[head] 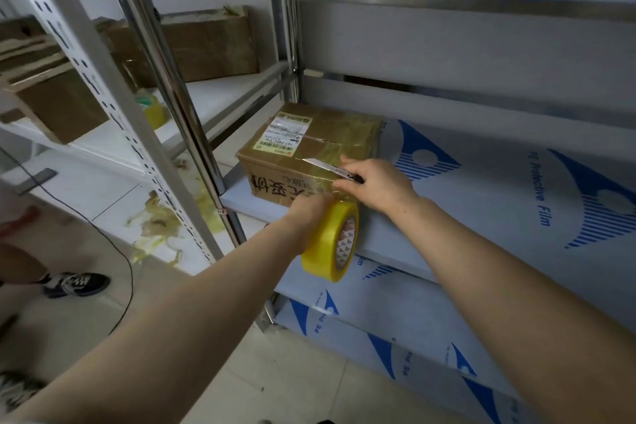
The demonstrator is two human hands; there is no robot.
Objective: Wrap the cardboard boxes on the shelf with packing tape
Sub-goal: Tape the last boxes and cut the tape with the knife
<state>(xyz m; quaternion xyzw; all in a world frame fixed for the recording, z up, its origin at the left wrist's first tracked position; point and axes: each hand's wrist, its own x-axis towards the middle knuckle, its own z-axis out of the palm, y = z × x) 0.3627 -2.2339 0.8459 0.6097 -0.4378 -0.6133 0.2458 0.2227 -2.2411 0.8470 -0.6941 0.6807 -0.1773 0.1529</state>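
Brown cardboard, glossy under bands of clear yellowish tape, forms the box, which sits at the left end of the middle shelf. The shelf board wears white protective film printed with blue shapes. The left hand grips a thick round roll of yellow tape, held on edge just in front of the box, with a strip stretching up to the box's front. The right hand is closed round a slim utility knife, its metal blade lying over the box's top front edge. On the neighbouring rack stand other brown boxes and a second yellow roll. Crumpled tape scraps litter the tiled floor.
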